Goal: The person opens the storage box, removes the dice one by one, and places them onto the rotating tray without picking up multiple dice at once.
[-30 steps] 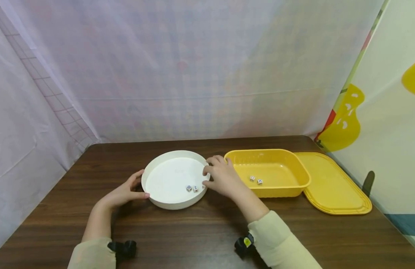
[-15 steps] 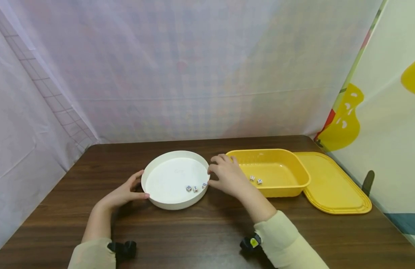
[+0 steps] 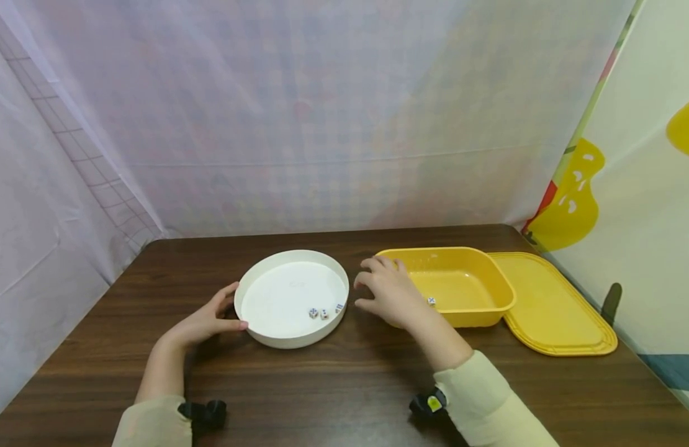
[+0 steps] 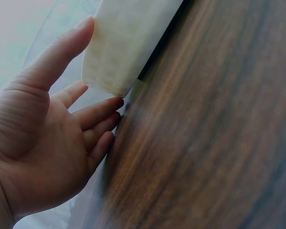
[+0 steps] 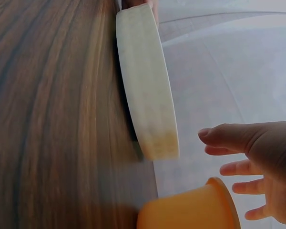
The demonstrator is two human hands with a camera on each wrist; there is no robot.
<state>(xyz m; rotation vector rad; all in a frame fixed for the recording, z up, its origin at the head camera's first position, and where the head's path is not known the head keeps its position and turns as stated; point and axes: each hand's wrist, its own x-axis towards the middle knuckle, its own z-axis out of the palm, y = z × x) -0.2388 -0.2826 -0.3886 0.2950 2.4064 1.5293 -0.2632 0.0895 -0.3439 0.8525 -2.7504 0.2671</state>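
Observation:
A round white tray (image 3: 288,298) with a low wall stands on the table, with three white dice (image 3: 324,315) with blue marks lying inside near its right wall. At the tray's left side rests my left hand (image 3: 209,320). Its thumb and extended fingers are spread against the outer wall, as the left wrist view shows with the tray wall (image 4: 119,47). Between the tray and a yellow container (image 3: 462,318) hovers my right hand (image 3: 390,294), fingers spread and holding nothing. It covers the container's left end. One die (image 3: 431,302) shows inside the container beside the hand.
A yellow lid (image 3: 562,310) lies flat to the right, partly under the container's edge. The dark wooden table (image 3: 300,397) ends at a white curtain (image 3: 300,124) behind.
My right hand has moved right, away from the tray's rim towards the yellow container. This uncovers a die in the tray and hides one in the container. The left hand stays in place.

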